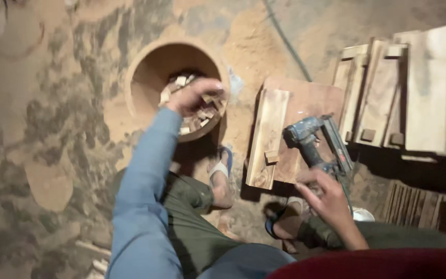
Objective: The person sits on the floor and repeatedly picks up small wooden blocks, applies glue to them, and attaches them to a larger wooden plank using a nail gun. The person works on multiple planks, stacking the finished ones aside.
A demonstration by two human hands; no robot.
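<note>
While your left hand [194, 95] is down in the round bucket [145, 77], its fingers are curled over the heap of small wood blocks [200, 116] in there, though I can't tell if they've actually closed on one yet. Your right hand [326, 194] is wrapped shut around the handle of the blue nail gun [313, 142], which hangs just over the wooden board [267, 137] lying on the floor in front of your sandals. One little block [271, 156] already sits on that board, so I'd say you're partway: one piece placed, plenty left in the bucket. Off to the right there's a stack of finished-looking wooden panels [403, 88] with blocks on them. All of it's on a dusty, blotchy floor [52, 129] with sawdust piled around the bucket, and the light's pretty dim.
</note>
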